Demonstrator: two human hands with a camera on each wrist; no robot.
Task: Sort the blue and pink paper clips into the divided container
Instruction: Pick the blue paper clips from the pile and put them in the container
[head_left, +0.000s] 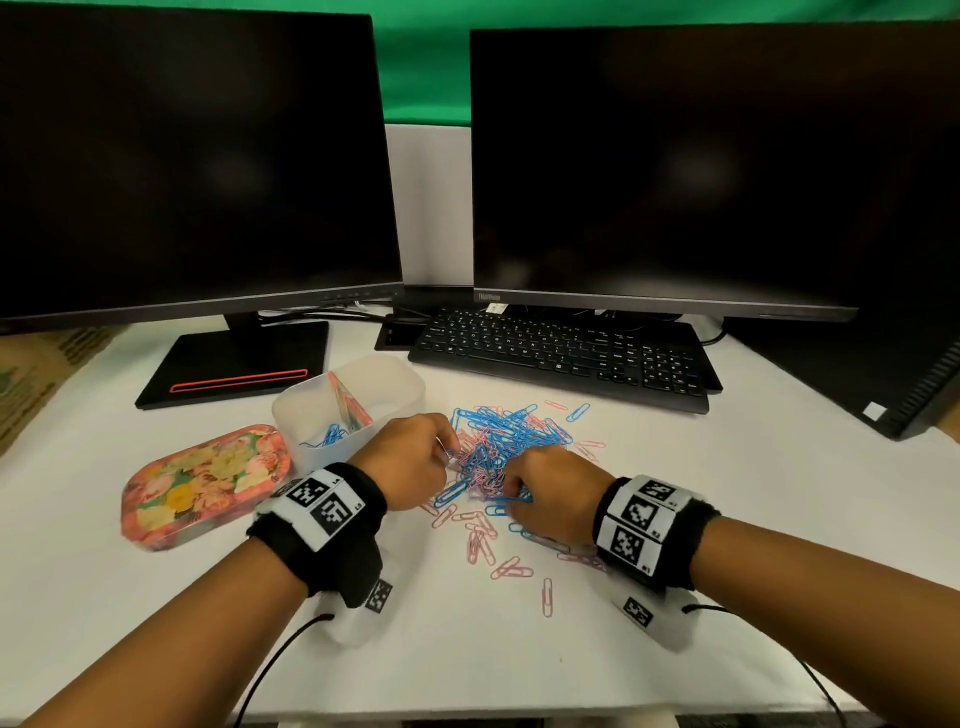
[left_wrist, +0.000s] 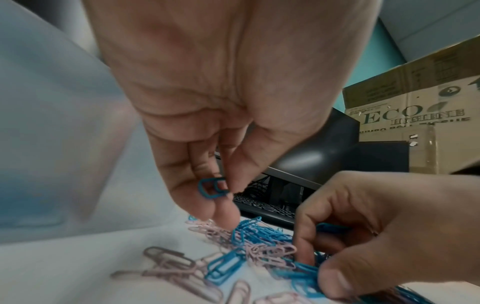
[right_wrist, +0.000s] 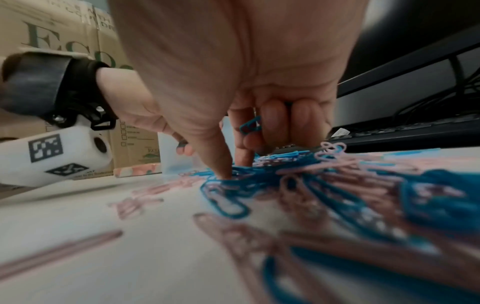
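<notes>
Both hands, left hand (left_wrist: 207, 144) and right hand (right_wrist: 259, 115), each pinch a blue clip (left_wrist: 211, 188); light, springy, tangle-prone wire, best nipped by one end

both forearms are bare. each wrist wears a black fabric band (head_left: 332, 525) carrying white panels printed with black square codes (head_left: 641, 519), a white plastic camera housing (head_left: 657, 618) beneath it, and a thin black cable (head_left: 280, 660).

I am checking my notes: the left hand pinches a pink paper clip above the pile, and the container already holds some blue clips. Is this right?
Not quite: the left hand pinches a blue paper clip, not a pink one, as the left wrist view shows. The rest stands: it is above the pile, and the container holds some blue clips.
</notes>
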